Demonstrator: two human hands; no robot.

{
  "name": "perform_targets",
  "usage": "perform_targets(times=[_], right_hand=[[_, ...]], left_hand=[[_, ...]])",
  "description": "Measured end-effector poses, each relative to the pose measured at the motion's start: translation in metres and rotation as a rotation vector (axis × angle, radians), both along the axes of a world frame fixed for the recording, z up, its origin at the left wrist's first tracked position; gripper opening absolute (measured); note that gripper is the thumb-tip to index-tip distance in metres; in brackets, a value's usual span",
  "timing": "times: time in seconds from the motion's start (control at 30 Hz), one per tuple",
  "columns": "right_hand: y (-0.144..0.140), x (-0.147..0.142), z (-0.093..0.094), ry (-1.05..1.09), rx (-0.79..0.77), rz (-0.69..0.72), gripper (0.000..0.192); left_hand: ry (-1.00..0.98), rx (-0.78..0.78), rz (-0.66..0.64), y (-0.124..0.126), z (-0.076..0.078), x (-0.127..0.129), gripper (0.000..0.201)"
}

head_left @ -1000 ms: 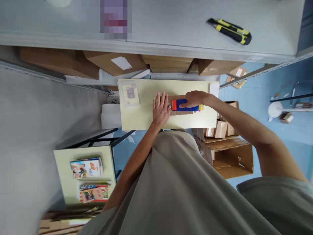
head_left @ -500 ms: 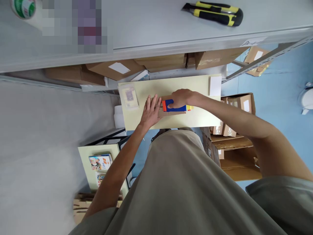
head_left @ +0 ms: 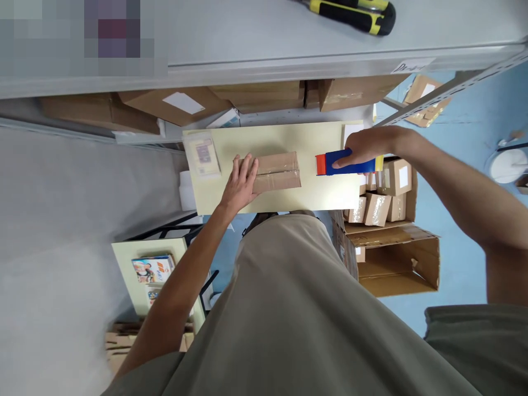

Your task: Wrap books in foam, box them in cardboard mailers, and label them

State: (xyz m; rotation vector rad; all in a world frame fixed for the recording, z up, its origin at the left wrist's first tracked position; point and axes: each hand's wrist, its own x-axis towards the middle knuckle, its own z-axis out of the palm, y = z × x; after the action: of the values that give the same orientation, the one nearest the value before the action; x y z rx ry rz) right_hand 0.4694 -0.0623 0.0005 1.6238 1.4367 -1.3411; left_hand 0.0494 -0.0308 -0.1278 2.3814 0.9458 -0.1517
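Note:
A small closed cardboard box (head_left: 279, 171) lies on the cream tabletop (head_left: 322, 192), with shiny clear tape along its top seam and right end. My left hand (head_left: 239, 184) holds the box's left end, fingers spread over the top and thumb along the near side. To the right of the box, above the table's right end, my right hand (head_left: 365, 147) is wrapped around a blue tape dispenser (head_left: 357, 167) with a red front and a yellow rear. The dispenser is apart from the box. My right fingers are partly hidden behind it.
A clear plastic packet (head_left: 203, 155) lies at the table's left end. Beyond stands a grey shelf (head_left: 256, 49) bearing a yellow-black utility knife (head_left: 358, 15), with cartons (head_left: 259, 94) beneath. Open cartons (head_left: 398, 269) stand to the right. A side table (head_left: 124, 258) at lower left holds booklets (head_left: 152, 269).
My right hand has carried the tape dispenser off the box, to the right and up. The box top now shows uncovered. My left hand stays on the box's left end; the view has shifted slightly.

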Motion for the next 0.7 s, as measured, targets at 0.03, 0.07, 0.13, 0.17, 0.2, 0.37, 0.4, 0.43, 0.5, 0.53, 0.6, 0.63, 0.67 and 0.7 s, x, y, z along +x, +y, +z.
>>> perform_targets(times=[0.03,0.07,0.13,0.17,0.2,0.37,0.4,0.43,0.5,0.53,0.6,0.63,0.67,0.7], right_hand=[[-0.001,0.002,-0.004,-0.014,0.011,-0.007,0.077],[-0.002,0.001,-0.012,-0.028,0.037,-0.020,0.075],[-0.003,-0.005,-0.033,-0.050,0.113,-0.047,0.074],[-0.004,-0.010,-0.045,-0.051,0.152,-0.056,0.074],[-0.004,-0.015,-0.056,-0.047,0.187,-0.062,0.075],[-0.006,-0.042,-0.077,-0.075,0.280,-0.021,0.074],[-0.008,-0.049,-0.075,-0.082,0.288,-0.011,0.072],[-0.010,-0.056,-0.073,-0.091,0.296,-0.006,0.068],[-0.015,-0.071,-0.070,-0.111,0.321,-0.013,0.058],[-0.017,-0.079,-0.070,-0.125,0.337,-0.026,0.051],[-0.023,-0.094,-0.072,-0.160,0.362,-0.057,0.037],[-0.026,-0.100,-0.073,-0.179,0.367,-0.067,0.034],[-0.029,-0.104,-0.074,-0.196,0.365,-0.070,0.032],[-0.032,-0.107,-0.074,-0.207,0.357,-0.071,0.032]], left_hand=[[-0.001,-0.003,0.001,0.000,0.000,0.001,0.139],[0.000,-0.006,0.002,0.000,0.001,0.001,0.140],[0.004,-0.006,0.003,-0.001,0.002,0.002,0.142],[0.007,-0.005,0.004,-0.001,0.002,0.002,0.142],[0.010,-0.003,0.005,-0.002,0.002,0.002,0.143],[0.012,0.001,-0.002,-0.003,0.000,0.000,0.143],[0.016,0.006,-0.007,-0.003,-0.001,0.000,0.142],[0.022,0.012,-0.014,-0.003,-0.001,0.000,0.141],[0.032,0.025,-0.028,-0.002,-0.002,-0.001,0.140],[0.034,0.030,-0.034,-0.002,-0.003,-0.001,0.140],[0.034,0.038,-0.040,-0.002,-0.004,-0.001,0.141],[0.033,0.042,-0.039,-0.003,-0.004,-0.001,0.141],[0.034,0.047,-0.036,-0.003,-0.004,-0.001,0.142],[0.036,0.053,-0.032,-0.004,-0.004,-0.002,0.141]])
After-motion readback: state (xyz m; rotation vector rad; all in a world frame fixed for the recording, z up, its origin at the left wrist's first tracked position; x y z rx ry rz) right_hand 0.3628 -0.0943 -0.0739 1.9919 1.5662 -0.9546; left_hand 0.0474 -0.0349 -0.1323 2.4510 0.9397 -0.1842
